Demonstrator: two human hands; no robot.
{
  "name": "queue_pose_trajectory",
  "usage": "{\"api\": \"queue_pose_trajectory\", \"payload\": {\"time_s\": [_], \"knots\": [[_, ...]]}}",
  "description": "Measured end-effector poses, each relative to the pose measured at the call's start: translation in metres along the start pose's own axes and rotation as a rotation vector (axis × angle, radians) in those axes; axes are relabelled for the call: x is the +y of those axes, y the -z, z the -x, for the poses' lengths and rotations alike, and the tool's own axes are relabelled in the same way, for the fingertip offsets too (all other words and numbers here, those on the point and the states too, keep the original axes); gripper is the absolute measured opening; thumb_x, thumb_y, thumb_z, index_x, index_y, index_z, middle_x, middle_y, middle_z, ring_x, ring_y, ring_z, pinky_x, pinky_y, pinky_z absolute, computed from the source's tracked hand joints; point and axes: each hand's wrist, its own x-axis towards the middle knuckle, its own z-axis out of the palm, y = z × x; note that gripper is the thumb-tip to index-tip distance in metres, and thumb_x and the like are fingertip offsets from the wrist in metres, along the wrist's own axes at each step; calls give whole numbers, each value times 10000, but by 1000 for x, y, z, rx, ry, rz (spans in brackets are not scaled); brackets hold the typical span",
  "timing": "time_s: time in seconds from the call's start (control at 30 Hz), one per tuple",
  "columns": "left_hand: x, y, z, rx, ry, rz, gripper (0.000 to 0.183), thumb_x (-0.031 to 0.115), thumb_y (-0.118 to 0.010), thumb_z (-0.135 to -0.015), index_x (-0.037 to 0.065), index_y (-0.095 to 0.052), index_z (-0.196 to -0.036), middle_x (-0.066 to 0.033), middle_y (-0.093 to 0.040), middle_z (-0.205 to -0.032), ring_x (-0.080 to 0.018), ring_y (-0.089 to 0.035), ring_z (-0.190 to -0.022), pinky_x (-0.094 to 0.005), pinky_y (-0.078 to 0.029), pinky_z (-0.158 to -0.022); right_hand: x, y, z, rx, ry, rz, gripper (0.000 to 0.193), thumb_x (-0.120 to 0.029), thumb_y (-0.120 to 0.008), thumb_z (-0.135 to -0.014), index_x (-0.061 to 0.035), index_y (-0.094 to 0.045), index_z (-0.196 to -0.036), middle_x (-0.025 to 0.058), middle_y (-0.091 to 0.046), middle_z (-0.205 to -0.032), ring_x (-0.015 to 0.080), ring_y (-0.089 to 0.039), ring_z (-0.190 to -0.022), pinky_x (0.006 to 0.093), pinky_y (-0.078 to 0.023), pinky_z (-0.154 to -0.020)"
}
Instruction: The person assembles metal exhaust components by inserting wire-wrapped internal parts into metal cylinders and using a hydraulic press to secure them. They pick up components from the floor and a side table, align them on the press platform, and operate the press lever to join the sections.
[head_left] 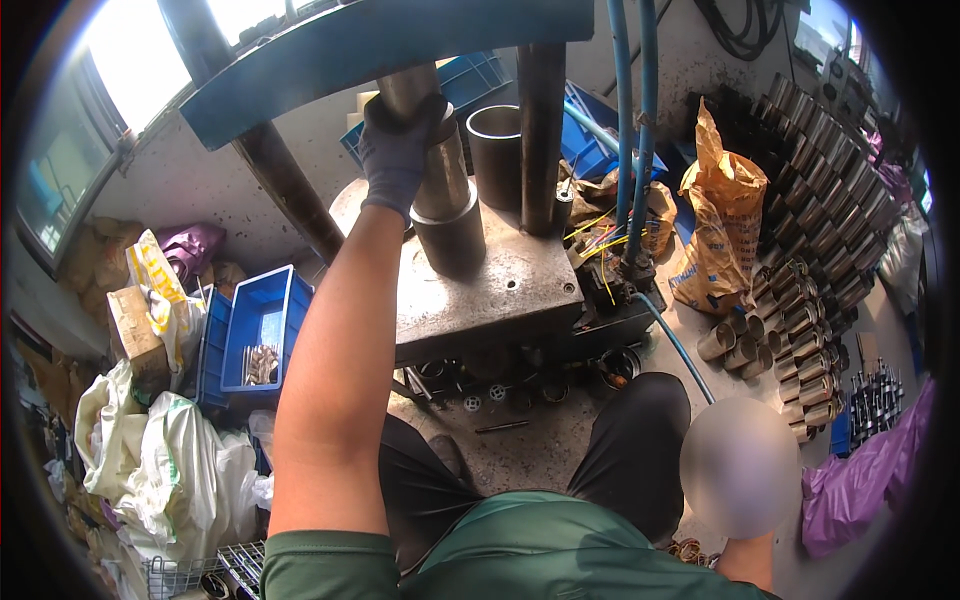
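Observation:
My left hand point(392, 155), in a grey glove, is closed round the upper part of a shiny metal cylinder point(445, 180). The cylinder stands upright in a wider dark metal sleeve point(452, 243) on the press table point(520, 285). Directly above my fingers is the round steel ram point(408, 90) of the press; whether it touches the cylinder is hidden by my glove. A larger open-topped metal tube point(497, 150) stands behind and to the right. My right forearm point(748, 562) shows at the lower right, but a blurred patch covers the hand, so its fingers cannot be seen.
Steel columns point(541, 140) and a blue crossbeam point(390, 50) frame the table. Blue hoses point(648, 130) hang at the right. Blue bins point(265, 325) and white sacks point(165, 465) lie left. A brown paper sack point(722, 230) and stacked metal tubes point(825, 190) stand right.

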Motion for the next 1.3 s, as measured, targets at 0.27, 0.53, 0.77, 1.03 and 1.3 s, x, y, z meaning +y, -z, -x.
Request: {"api": "queue_pose_trajectory", "payload": {"time_s": [0.27,0.53,0.77,1.03,1.3], "knots": [[-6,-1,6,-16,-1,32,852,628,-842,-736,-2,-610,-1261,-237,-724,-1187,-400,-692,-1135,-469,-524,-975,-3,-4,-1,57,19,119,532,-274,-461,-1104,-63,-356,-1581,107,-449,-1570,239,-466,-1427,362,-412,-1177],[-5,-2,13,-56,24,70,865,607,-867,-720,3,-606,-1280,-231,-713,-1224,-383,-682,-1159,-459,-518,-991,-4,-12,3,11,29,126,553,-292,-394,-1132,-66,-292,-1626,109,-383,-1634,245,-402,-1487,381,-353,-1233],[-16,-2,14,-61,57,16,881,606,-873,-712,7,-601,-1298,-229,-704,-1251,-384,-667,-1191,-456,-503,-1018,-1,-4,7,-117,-70,-300,490,-224,-474,-1093,-51,-423,-1548,115,-516,-1531,244,-519,-1397,350,-455,-1143],[-24,-6,13,-43,15,93,900,564,-905,-694,5,-585,-1324,-223,-692,-1286,-372,-661,-1206,-446,-494,-1039,28,44,-85,-638,300,-527,429,-197,-608,-983,-59,-585,-1389,134,-629,-1370,301,-574,-1322,400,-479,-1110],[-15,-10,13,-65,46,115,911,566,-905,-686,7,-585,-1331,-219,-695,-1278,-368,-665,-1200,-440,-501,-1028,76,82,-299,505,1,-440,485,-84,-710,-854,-17,-633,-1329,180,-667,-1313,367,-604,-1271,452,-477,-1096]]}}
